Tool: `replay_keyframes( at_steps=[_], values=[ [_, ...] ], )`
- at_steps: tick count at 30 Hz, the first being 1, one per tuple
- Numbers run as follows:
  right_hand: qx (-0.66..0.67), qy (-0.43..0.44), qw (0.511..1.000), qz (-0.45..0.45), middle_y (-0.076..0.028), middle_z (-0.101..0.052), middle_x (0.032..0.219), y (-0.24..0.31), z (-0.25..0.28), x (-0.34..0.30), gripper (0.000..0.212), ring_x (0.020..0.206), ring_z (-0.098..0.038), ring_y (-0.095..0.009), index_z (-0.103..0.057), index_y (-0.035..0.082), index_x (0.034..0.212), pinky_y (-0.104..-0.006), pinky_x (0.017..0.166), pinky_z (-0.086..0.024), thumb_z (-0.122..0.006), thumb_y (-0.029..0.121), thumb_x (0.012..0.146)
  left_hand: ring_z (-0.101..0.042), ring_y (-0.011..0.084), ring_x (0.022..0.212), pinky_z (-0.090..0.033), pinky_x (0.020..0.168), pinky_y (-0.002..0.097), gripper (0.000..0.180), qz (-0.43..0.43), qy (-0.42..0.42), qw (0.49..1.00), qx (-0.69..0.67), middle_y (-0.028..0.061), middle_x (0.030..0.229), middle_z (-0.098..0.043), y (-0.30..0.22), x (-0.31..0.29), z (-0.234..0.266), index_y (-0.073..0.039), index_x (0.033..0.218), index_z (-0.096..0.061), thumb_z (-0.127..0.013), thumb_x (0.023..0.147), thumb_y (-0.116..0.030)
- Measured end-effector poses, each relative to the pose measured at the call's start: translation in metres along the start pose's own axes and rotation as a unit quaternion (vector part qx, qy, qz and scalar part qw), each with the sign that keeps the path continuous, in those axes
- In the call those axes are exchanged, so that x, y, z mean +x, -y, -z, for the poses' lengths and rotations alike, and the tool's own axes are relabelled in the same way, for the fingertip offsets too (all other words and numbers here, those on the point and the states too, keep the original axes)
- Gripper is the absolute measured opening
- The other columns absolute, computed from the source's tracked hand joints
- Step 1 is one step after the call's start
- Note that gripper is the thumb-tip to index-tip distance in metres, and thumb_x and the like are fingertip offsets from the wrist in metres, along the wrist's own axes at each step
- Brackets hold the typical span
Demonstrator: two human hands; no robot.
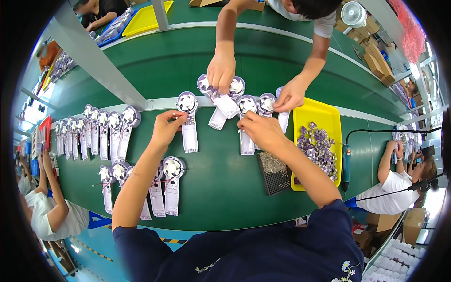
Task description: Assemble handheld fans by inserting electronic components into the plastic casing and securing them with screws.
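Observation:
My left hand is closed in a pinch at the neck of a handheld fan shell, beside a small circuit board. What the fingertips hold is too small to make out. The shell lies open-side up, with a white fan wheel at its round end. My right hand has its fingers curled over the neck of a second fan shell, partly hiding it. Across the bench, a co-worker's hand holds another fan shell, and their other hand touches one further right.
Rows of fan shells lie at the left, with more shells near my left forearm. A black tray of small metal parts sits beside a yellow tray of circuit boards. An electric screwdriver hangs at the right. A metal post rises far left.

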State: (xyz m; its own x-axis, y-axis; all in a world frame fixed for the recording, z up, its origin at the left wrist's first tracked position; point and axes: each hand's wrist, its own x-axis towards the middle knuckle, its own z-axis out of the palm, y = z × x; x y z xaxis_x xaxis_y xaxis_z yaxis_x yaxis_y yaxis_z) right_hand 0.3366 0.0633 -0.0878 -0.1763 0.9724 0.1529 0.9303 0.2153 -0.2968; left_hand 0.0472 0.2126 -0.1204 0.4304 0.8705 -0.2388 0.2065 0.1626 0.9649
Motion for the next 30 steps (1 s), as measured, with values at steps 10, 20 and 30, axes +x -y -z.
replay_keyframes(
  at_steps=[10, 20, 30],
  values=[
    [0.279, -0.149, 0.929, -0.194, -0.011, -0.074, 0.092, 0.006, -0.003, -0.024, 0.012, 0.083, -0.072, -0.016, -0.07, -0.001, 0.104, -0.0296, 0.073, -0.057, -0.066, 0.007, 0.095, -0.064, 0.0096, 0.086, -0.055, 0.081, 0.0263, 0.015, -0.014, -0.015, 1.0, 0.002, 0.0008, 0.093, -0.067, 0.004, 0.0, -0.007, 0.001, 0.103, -0.073, -0.071, 0.094, -0.01],
    [0.379, -0.247, 0.856, -0.25, -0.008, -0.073, 0.096, 0.034, 0.005, -0.029, 0.013, 0.089, -0.071, -0.015, -0.07, -0.003, 0.103, -0.0277, 0.08, -0.057, -0.069, 0.004, 0.092, -0.064, 0.0093, 0.082, -0.054, 0.077, 0.0252, 0.014, -0.052, -0.035, 0.997, 0.052, 0.0016, 0.092, -0.068, 0.005, 0.001, -0.016, 0.002, 0.103, -0.073, -0.071, 0.093, -0.008],
    [0.398, -0.26, 0.84, -0.263, -0.012, -0.073, 0.106, 0.021, 0.05, -0.054, 0.011, 0.096, -0.071, -0.016, -0.068, -0.004, 0.104, -0.0251, 0.083, -0.056, -0.067, -0.003, 0.093, -0.059, 0.0063, 0.081, -0.047, 0.073, 0.0229, 0.014, -0.056, -0.051, 0.993, 0.086, -0.0006, 0.09, -0.068, -0.007, 0.013, -0.002, 0.0, 0.102, -0.074, -0.071, 0.093, -0.01]
  ],
)
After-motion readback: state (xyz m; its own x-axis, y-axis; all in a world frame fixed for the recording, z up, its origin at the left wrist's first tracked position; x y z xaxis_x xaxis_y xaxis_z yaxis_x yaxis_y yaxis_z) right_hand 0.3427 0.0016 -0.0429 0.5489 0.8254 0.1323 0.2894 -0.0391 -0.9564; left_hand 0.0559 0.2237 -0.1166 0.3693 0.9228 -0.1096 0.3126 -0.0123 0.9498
